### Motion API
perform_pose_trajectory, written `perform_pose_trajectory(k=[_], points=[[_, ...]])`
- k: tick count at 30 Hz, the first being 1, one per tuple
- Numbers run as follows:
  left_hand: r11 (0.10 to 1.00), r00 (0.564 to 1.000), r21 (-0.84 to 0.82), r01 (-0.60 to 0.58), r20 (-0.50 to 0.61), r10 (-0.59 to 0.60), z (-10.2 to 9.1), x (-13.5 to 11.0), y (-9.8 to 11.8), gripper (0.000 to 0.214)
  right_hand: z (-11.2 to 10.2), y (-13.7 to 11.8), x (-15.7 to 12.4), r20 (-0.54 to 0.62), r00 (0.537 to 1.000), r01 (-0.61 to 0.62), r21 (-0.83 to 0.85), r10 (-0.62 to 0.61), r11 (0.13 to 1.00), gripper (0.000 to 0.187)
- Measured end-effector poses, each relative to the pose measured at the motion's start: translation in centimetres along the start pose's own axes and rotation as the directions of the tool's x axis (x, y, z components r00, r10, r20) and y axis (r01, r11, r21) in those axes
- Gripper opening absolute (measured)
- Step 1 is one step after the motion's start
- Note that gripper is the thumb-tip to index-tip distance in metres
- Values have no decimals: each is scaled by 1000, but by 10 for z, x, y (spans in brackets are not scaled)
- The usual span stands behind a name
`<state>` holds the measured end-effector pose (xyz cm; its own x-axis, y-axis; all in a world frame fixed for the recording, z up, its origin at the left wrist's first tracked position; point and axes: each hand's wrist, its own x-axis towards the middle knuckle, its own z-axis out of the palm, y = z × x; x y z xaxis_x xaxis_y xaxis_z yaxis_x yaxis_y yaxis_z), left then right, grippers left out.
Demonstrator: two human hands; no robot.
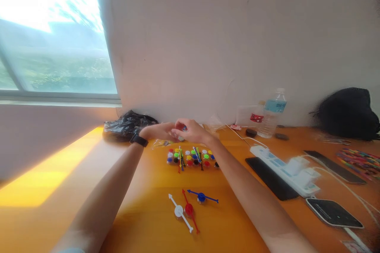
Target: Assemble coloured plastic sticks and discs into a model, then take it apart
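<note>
My left hand (160, 131) and my right hand (192, 131) meet over the far part of the table. My right fingers are curled, with a small bluish thing (184, 128) showing between the hands, too small to name. The fingertips of my left hand are hidden by the right. Below them stand rows of small clear pots with coloured lids (190, 158), several coloured arrows (180, 158) lying across them. Nearer to me lie three arrow spinners on round pots: a white spinner (178, 211), a red spinner (189, 208) and a blue spinner (201, 197).
A black plastic bag (127, 124) lies behind my left wrist. At right are a white power strip (282, 168) with plugs and cables, a black phone (270, 178), a power bank (334, 211), a water bottle (271, 114), a black bag (348, 114) and colourful pens (360, 164).
</note>
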<state>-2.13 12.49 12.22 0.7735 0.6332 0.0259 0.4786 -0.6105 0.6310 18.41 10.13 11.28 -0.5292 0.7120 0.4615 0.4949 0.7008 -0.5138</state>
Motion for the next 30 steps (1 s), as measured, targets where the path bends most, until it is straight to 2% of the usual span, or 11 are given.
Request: perform_pose_trajectory(k=[4, 8, 12, 15, 17, 23, 27, 28, 30], points=[[999, 1000, -52, -2, -5, 2, 0, -3, 6, 23, -4, -5, 0, -11, 1000, 11, 49, -10, 999, 26], [983, 991, -148, -112, -86, 100, -2, -8, 19, 25, -29, -15, -3, -46, 997, 65, 85, -61, 994, 32], [952, 972, -221, -213, -142, 185, -6, -9, 24, 50, -53, -23, -10, -3, 993, 114, 72, -115, 991, 21], [934, 971, -288, -211, -170, 167, -6, -8, 23, 69, -60, -24, -12, -32, 990, 137, 69, -135, 988, 10], [919, 969, -330, -214, -191, 157, -5, -8, 23, 77, -62, -26, -13, -83, 986, 151, 70, -145, 986, 7], [887, 961, -390, -246, -217, 171, -4, -10, 25, 80, -59, -44, -15, -164, 963, 220, 21, -214, 975, 3], [897, 973, -393, -203, -180, 142, -8, -14, 24, 81, -47, -53, -13, -327, 925, 212, 25, -192, 977, 9], [902, 976, -384, -194, -167, 139, -10, -15, 23, 78, -44, -54, -13, -310, 935, 199, 53, -174, 978, 10], [907, 979, -376, -187, -144, 142, -13, -18, 20, 75, -37, -55, -12, -140, 977, 180, 144, -160, 973, 19]])
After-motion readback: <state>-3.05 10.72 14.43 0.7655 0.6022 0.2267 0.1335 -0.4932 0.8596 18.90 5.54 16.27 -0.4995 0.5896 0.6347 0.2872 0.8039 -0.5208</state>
